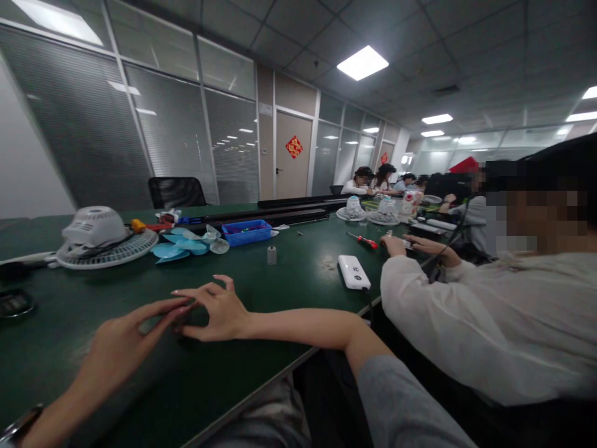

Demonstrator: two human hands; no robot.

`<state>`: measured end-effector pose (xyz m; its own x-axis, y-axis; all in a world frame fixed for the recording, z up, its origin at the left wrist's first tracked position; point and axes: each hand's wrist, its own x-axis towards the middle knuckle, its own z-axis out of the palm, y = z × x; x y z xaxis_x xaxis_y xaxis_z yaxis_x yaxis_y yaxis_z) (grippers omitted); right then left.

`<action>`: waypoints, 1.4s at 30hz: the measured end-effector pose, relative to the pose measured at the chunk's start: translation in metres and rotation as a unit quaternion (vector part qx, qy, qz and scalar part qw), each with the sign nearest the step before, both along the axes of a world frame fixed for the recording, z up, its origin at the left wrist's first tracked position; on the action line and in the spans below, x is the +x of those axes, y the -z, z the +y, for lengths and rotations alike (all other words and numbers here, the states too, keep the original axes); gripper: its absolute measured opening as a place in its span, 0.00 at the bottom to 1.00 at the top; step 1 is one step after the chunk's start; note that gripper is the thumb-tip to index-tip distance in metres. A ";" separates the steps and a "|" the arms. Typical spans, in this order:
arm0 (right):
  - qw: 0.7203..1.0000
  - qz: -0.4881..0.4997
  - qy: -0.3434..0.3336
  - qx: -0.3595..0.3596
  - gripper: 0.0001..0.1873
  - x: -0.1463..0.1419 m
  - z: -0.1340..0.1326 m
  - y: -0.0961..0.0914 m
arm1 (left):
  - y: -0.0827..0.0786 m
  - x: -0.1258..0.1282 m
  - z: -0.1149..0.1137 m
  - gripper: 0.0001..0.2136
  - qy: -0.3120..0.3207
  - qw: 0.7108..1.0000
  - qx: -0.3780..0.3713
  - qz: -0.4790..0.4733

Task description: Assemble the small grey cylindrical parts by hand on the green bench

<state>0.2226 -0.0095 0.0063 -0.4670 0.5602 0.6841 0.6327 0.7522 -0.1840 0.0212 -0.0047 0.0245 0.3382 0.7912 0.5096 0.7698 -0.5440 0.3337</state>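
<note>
Above the near part of the green table [298,280], my left hand [119,342] reaches in from the left, its thumb and fingers drawn together at the tips. My right hand [221,311] meets it there, thumb and index finger curved in against the left fingertips. Whatever lies between the fingers is too small or too hidden to name. Beyond my right hand, a small grey cylinder [272,255] with a thin stub on top stands upright. A white power bank [353,272] with a cable lies farther right.
A white fan housing [93,227], pale blue fan blades [180,246] and a blue tray [247,232] lie along the far side. A red-handled screwdriver [362,241] rests near a co-worker's hands [396,246]. The co-worker's white sleeve [410,298] borders my right side.
</note>
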 end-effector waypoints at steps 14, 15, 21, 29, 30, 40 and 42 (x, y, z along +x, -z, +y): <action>0.998 -0.018 -0.019 -0.056 0.42 -0.003 0.010 0.002 | -0.011 0.005 0.002 0.13 -0.024 0.998 -0.048 -0.021; 0.998 -0.016 -0.021 -0.055 0.41 -0.003 0.010 0.002 | -0.011 0.005 0.001 0.12 -0.039 0.998 -0.042 -0.027; 0.998 -0.003 -0.013 -0.055 0.39 0.002 0.004 -0.004 | -0.011 -0.020 0.004 0.16 -0.120 0.990 0.008 -0.078; 0.998 -0.032 0.004 -0.046 0.30 0.009 -0.001 -0.006 | 0.013 -0.029 0.013 0.19 -0.038 0.982 -0.183 -0.004; 0.998 -0.038 0.001 -0.041 0.28 0.009 -0.002 -0.006 | 0.014 -0.027 0.012 0.20 -0.035 0.982 -0.184 -0.007; 0.981 0.004 0.193 0.032 0.22 0.048 0.026 -0.029 | 0.012 -0.019 0.005 0.29 -0.022 0.973 -0.224 -0.050; 0.968 -0.003 0.246 0.038 0.21 0.063 0.042 -0.028 | 0.015 -0.017 0.004 0.30 -0.017 0.970 -0.234 -0.060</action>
